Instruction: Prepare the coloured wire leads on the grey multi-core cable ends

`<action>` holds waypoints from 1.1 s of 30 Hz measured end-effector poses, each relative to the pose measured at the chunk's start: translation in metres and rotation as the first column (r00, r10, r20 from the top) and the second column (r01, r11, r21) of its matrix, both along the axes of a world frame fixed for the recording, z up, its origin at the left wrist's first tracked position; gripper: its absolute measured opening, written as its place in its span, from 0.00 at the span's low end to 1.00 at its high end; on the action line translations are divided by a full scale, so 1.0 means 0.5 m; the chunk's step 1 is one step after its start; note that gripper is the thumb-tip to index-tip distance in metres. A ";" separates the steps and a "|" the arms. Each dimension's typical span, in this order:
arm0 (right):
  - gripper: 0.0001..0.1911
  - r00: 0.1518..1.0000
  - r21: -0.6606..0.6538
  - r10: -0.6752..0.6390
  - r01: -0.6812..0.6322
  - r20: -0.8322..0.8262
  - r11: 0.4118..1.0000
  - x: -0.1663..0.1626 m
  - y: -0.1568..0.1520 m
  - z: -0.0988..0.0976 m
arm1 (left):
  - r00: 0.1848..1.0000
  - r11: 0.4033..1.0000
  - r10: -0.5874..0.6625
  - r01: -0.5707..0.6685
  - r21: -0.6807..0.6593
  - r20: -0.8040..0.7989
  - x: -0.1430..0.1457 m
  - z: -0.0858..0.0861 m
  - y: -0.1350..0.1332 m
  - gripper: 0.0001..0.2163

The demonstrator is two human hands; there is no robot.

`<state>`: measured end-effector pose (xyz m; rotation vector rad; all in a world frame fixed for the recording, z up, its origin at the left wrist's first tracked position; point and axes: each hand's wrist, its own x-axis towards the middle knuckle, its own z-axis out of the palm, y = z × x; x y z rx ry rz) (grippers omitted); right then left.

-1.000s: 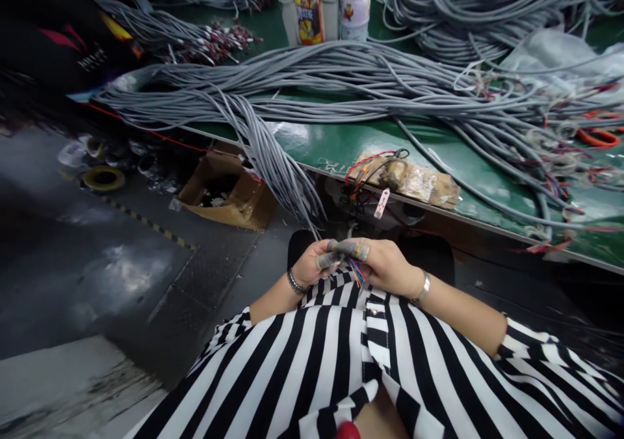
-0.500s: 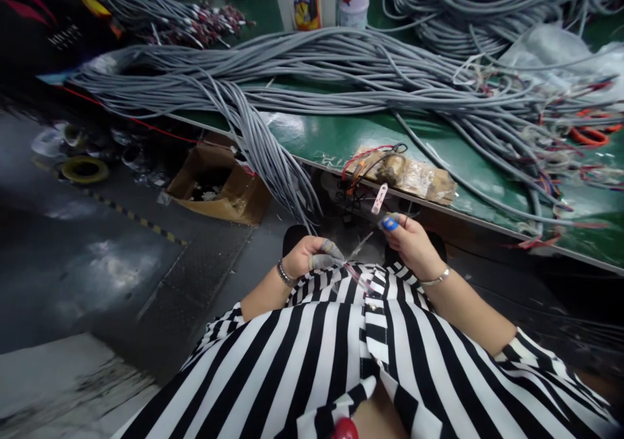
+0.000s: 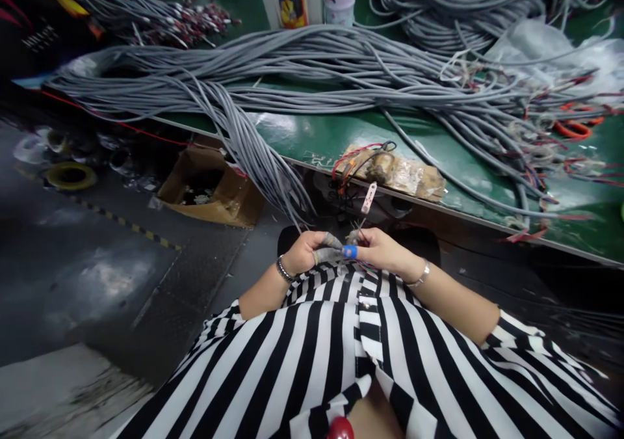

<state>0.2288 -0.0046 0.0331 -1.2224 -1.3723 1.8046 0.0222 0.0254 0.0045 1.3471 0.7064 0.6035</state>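
Note:
My left hand (image 3: pixel 312 252), with grey covers on thumb and fingers, is closed in a pinch on the end of a cable whose thin coloured wires (image 3: pixel 364 266) stick out below the fingertips. Right up against it, my right hand (image 3: pixel 383 252) has blue tape round its thumb and is closed on the same cable end. Fine wire strands (image 3: pixel 358 229) rise above its fingertips; the exact grip is partly hidden. A bundle of grey cables (image 3: pixel 253 149) hangs over the table edge down toward my left hand.
Long grey cables (image 3: pixel 312 68) cover the green table (image 3: pixel 287 130). At its edge lie a taped cardboard piece (image 3: pixel 414 175) and a hanging pale tag (image 3: pixel 369 198). Orange-handled scissors (image 3: pixel 572 129) lie to the right. On the floor are a cardboard box (image 3: pixel 214 208) and a yellow roll (image 3: pixel 71 175).
My right hand has moved left and slightly down, from apart to meeting my left fingertips at the cable end. The whole view has shifted a little.

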 end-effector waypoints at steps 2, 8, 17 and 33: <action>0.24 0.998 -0.019 -0.056 0.056 -0.007 0.998 -0.009 0.003 -0.007 | 1.000 1.000 -0.012 0.012 -0.022 0.006 0.001 -0.002 0.000 0.17; 0.25 0.862 -0.066 -0.505 0.502 -0.034 0.862 0.017 0.021 -0.042 | 0.998 0.996 0.037 -0.033 -0.088 0.042 -0.008 -0.019 -0.002 0.17; 0.30 0.839 -0.198 -0.488 0.450 -0.241 0.871 0.072 0.056 -0.042 | 0.961 0.964 0.245 -0.226 -0.140 0.130 0.006 -0.004 0.007 0.17; 0.34 0.781 -0.147 -0.549 0.531 -0.296 0.834 0.010 0.097 -0.027 | 0.948 0.957 0.284 -0.271 -0.098 0.147 0.084 0.002 0.062 0.18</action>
